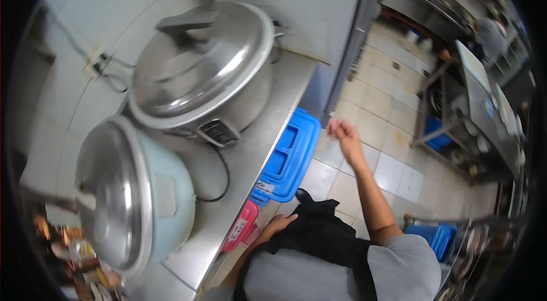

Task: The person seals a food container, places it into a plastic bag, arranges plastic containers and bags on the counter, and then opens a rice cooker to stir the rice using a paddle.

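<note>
My right hand point(342, 129) is raised over the tiled floor, beside the edge of a grey door. Its fingers are blurred and look curled, and what they hold, if anything, cannot be made out. Low against the black apron point(319, 218) is my left hand point(282, 222), near a red lidded box point(241, 226); its fingers are partly hidden. A blue lid point(293, 153) lies between the two hands, below the steel counter's edge. On the counter point(228, 187) stand a large steel cooker point(199, 62) and a pale blue cooker point(168, 193), both with metal lids on.
A wall socket point(97, 64) with cords is behind the cookers. Across the tiled floor point(370, 107) stands a steel worktable point(484, 113), with a person point(491, 38) beyond it. Blue containers point(436, 238) are near my right side.
</note>
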The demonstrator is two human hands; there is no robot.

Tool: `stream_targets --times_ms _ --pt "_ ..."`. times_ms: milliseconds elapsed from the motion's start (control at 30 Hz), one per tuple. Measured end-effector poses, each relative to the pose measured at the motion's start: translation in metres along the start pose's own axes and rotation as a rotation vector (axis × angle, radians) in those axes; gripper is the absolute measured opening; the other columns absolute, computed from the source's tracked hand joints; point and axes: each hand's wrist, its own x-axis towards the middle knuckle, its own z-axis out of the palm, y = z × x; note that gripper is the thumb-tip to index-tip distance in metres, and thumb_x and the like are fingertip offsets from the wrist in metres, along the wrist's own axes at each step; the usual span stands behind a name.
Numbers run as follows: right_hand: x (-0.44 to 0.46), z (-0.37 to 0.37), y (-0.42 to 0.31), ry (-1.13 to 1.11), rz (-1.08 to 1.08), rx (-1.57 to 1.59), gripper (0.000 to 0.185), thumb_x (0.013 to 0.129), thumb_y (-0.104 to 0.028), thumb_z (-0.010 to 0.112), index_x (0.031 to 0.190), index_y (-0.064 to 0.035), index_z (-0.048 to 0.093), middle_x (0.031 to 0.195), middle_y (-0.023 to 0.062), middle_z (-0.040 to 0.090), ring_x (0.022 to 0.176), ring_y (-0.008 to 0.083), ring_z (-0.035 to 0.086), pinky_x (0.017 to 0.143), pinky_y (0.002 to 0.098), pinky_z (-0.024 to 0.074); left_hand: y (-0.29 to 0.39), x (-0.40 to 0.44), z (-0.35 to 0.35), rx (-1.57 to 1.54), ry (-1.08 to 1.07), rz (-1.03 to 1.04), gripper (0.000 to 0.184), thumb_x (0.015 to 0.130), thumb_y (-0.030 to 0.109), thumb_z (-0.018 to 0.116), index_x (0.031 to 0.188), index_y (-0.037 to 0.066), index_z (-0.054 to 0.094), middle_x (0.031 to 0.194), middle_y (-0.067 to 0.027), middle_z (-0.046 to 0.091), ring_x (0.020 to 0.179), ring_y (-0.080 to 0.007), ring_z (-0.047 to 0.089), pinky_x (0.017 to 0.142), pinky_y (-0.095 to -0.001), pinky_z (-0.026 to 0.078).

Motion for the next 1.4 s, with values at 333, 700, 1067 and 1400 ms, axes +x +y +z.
stream_targets --times_ms 333,700,1067,1400 --pt "0.156 0.205 -0.222 -0.139 -1.013 -0.719 0.035 0.079 -0.030 0.060 0.100 -0.0020 0.059 0.093 0.0110 0.061 0.085 0.0257 0.059 0.077 0.0331 0.0457 0.031 -0.003 0.011 0.116 0.268 0.018 0.077 0.078 0.067 0.038 0.100 -0.004 0.060 0.107 -0.0226 0.057 0.102 -0.0360 0.054 0.087 -0.0383 0.040" --pt "0.183 0.279 -0.232 -0.303 -0.674 -1.183 0.027 0.069 -0.026 0.062 0.090 -0.0090 0.067 0.090 0.0088 0.065 0.086 0.0223 0.063 0.070 0.0325 0.0484 -0.016 -0.028 0.023 -0.014 0.295 -0.016 0.071 0.077 0.065 0.039 0.096 0.000 0.062 0.100 -0.0223 0.060 0.097 -0.0340 0.056 0.085 -0.0407 0.041" --pt "0.178 0.283 -0.222 -0.124 -0.681 -1.131 0.024 0.067 -0.019 0.062 0.089 -0.0113 0.064 0.085 0.0068 0.065 0.082 0.0218 0.063 0.065 0.0316 0.0483 -0.044 -0.028 -0.008 -0.017 0.318 -0.017 0.065 0.076 0.061 0.043 0.096 0.002 0.063 0.099 -0.0220 0.060 0.096 -0.0338 0.056 0.084 -0.0410 0.042" --pt "0.178 0.286 -0.217 0.000 -0.706 -1.096 0.012 0.069 -0.015 0.061 0.079 -0.0110 0.066 0.080 0.0074 0.066 0.080 0.0225 0.064 0.063 0.0303 0.0488 -0.112 -0.052 -0.017 -0.121 0.473 -0.143 0.060 0.076 0.057 0.046 0.095 0.003 0.063 0.098 -0.0217 0.060 0.095 -0.0337 0.057 0.084 -0.0413 0.043"
